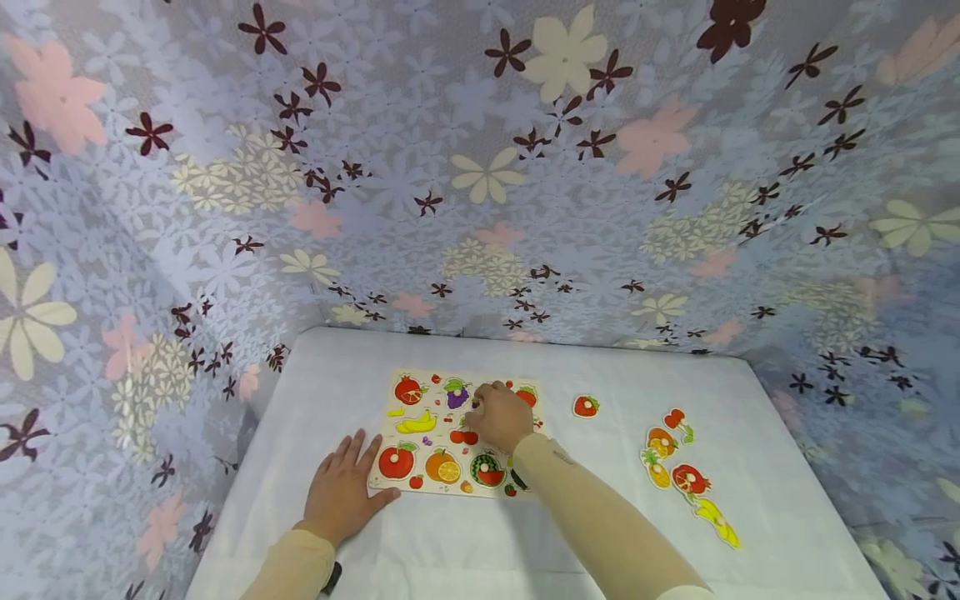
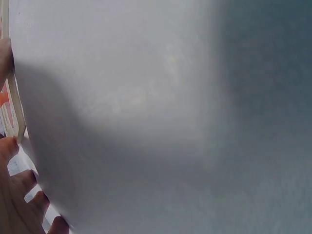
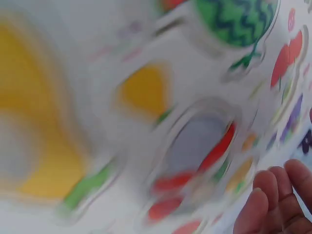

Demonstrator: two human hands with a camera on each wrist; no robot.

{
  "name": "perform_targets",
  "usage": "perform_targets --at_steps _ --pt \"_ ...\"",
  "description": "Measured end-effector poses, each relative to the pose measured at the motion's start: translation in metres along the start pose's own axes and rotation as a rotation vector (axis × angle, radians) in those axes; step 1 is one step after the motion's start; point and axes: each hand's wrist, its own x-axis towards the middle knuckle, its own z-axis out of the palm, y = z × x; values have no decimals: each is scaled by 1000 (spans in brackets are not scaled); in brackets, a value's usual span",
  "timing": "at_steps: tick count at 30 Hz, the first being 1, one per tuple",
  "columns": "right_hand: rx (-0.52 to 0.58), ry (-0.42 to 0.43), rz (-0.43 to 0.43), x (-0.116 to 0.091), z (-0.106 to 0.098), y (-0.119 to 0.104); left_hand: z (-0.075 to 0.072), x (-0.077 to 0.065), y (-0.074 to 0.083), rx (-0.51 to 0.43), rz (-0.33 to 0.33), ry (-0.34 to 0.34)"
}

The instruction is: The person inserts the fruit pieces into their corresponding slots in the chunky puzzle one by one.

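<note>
1. While the left hand lies spread beside the puzzle board on the counter, the right hand bends over its upper middle; what it holds, I cannot tell.
2. Left wrist: thumb at the board's edge.
3. Right wrist: curved fingers, blurred fruit pictures.

The strawberry piece is red and green, the wall floral.

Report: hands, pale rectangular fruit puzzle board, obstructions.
Left hand spread, touching board. Right hand over its right half, grip unclear. Six colourful fruit cutouts loose at right. Beige right sleeve hides board's lower-right corner.
</note>
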Motion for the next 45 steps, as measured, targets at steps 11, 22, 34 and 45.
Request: perform_targets --at_steps 11,22,34,45 --pt "32 56 127 -40 -22 73 4 -6 -16 -27 -38 -20" --pt "180 112 389 -60 -41 144 5 -6 -18 -28 -24 -7" --pt "180 127 468 -51 -36 153 0 -5 -8 -2 -21 -18" --pt "76 161 581 -41 -30 154 2 1 1 6 -4 -18"
